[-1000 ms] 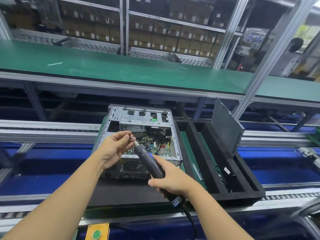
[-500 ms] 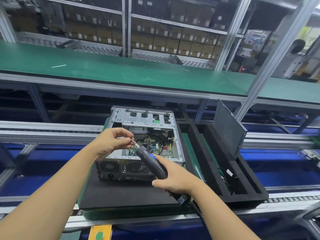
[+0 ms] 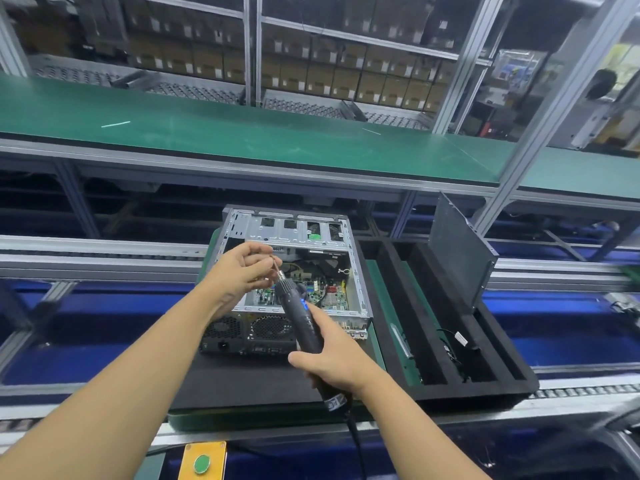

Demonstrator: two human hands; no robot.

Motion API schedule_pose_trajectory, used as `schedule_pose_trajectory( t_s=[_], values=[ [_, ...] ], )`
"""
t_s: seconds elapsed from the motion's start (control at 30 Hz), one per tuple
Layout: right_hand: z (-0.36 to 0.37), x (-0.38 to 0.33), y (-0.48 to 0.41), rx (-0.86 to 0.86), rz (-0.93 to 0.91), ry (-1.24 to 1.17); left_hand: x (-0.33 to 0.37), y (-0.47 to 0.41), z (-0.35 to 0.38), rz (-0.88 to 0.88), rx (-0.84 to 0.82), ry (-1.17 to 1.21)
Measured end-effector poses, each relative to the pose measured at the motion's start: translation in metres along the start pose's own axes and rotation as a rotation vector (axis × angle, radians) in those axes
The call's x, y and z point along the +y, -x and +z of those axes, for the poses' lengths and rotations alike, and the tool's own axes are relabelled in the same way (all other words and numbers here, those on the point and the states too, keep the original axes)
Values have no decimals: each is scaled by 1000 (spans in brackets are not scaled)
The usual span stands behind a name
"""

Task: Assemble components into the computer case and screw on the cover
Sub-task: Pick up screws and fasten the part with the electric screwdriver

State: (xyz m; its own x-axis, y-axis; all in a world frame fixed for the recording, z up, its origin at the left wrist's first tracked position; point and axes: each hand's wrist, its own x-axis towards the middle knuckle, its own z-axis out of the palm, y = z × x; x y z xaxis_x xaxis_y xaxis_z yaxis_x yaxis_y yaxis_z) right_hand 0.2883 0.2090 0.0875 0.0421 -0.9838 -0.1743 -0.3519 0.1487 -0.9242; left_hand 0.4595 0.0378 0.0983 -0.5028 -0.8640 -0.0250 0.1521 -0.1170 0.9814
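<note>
Fingers (image 3: 257,253) of your left hand (image 3: 239,275) have closed on the screwdriver (image 3: 304,323) bit; your right hand (image 3: 334,365) grips the handle. Seat the screw squarely between those fingers.

the left hand (image 3: 242,271) hides the bit tip of the screwdriver (image 3: 306,327).

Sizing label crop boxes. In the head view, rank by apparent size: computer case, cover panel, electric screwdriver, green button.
1. computer case
2. cover panel, seen at a slant
3. electric screwdriver, long but thin and nearer the camera
4. green button
Places 2 and 3 are close, so treat that order as unsure.
</note>
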Motion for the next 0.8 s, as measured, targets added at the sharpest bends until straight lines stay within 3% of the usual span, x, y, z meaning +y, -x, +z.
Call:
schedule_pose_trajectory(
  t_s=[0.07, 0.13, 0.23, 0.3, 0.37, 0.53, 0.8],
  values=[
    [7, 4, -3, 23, 13, -62, -5, -5, 2, -5, 30, -122],
    [14, 10, -5, 53, 29, -185, -10, -8, -6, 6, 10, -475],
    [21, 20, -7, 130, 42, -353, -25, -11, -33, -19, -180, -1138],
    [23, 27, -7, 177, 70, -416, -39, -14, -46, -44, -314, -1411],
    [27, 36, -4, 198, 87, -429, -53, -17, -50, 16, -346, -1575],
    [38, 53, 9, 218, 104, -422, -67, -20, -58, 168, -287, -1626],
    [56, 66, 19, 207, 138, -435, -62, -12, -60, 176, -245, -1345]
  ],
)
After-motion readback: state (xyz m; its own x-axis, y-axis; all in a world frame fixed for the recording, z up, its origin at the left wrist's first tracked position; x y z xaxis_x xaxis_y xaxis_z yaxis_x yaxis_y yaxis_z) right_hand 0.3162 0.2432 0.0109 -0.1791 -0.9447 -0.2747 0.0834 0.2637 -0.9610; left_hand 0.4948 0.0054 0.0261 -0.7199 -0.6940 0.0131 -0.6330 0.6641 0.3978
